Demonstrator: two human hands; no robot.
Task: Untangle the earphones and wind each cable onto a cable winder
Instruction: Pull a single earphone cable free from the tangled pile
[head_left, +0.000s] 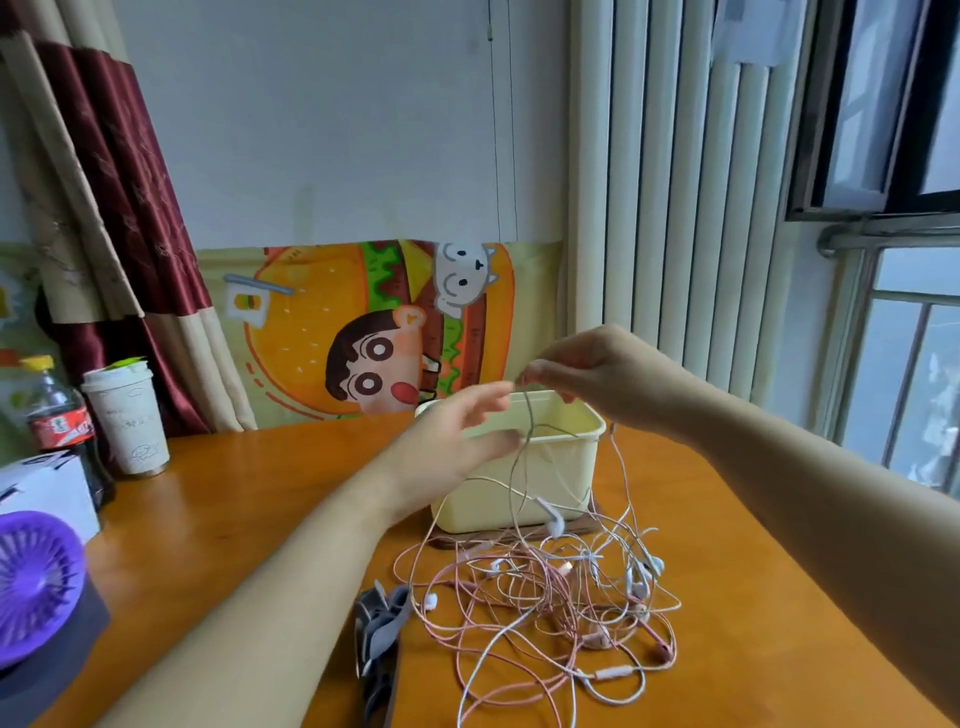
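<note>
Tangled earphones (545, 597), pink and white cables knotted together, lie in a loose heap on the orange desk (234, 519), in front of a pale yellow box (519, 499). One pale strand (524, 441) rises from the heap, passing in front of the box's open top, to the right hand (587, 374), which pinches it between curled fingertips above the box. The left hand (447, 441) is spread open with straight fingers and thumb, holding nothing, its fingertips just beside the raised strand; whether they touch it cannot be told. Grey cable winders (376, 634) lie in a small pile on the desk just left of the heap. At the desk's far left stand a cola bottle (60, 415) and a lidded paper cup (130, 415); nearer the viewer is a purple fan (36, 582). A cartoon poster (363, 332) lines the wall behind the box.
</note>
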